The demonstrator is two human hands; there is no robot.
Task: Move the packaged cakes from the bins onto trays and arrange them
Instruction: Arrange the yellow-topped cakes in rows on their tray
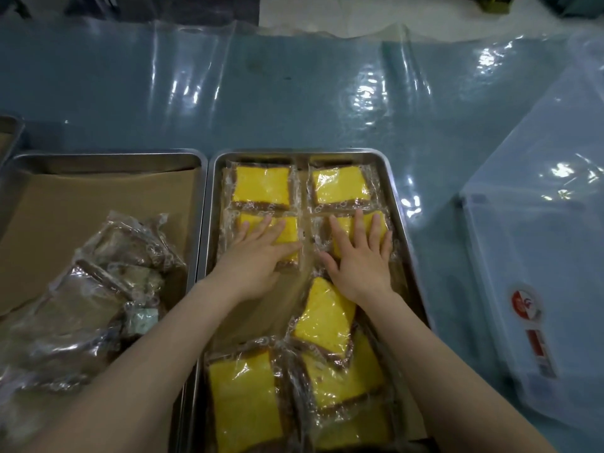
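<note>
A metal tray (397, 204) in the middle holds several yellow cakes in clear wrappers. Two lie side by side at its far end, the left one (261, 188) and the right one (340, 186). In the second row, my left hand (261, 253) rests flat with straight fingers on a cake (289, 228), and my right hand (359, 253) rests flat on the cake beside it (376, 222). One cake (325, 317) lies tilted below my right hand. More cakes (243, 397) are piled loosely at the near end.
A second metal tray (108, 160) on the left, lined with brown paper, holds a heap of wrapped cakes (98, 289). A translucent plastic bin (536, 256) stands at the right. Blue plastic sheeting (261, 93) covers the table beyond the trays.
</note>
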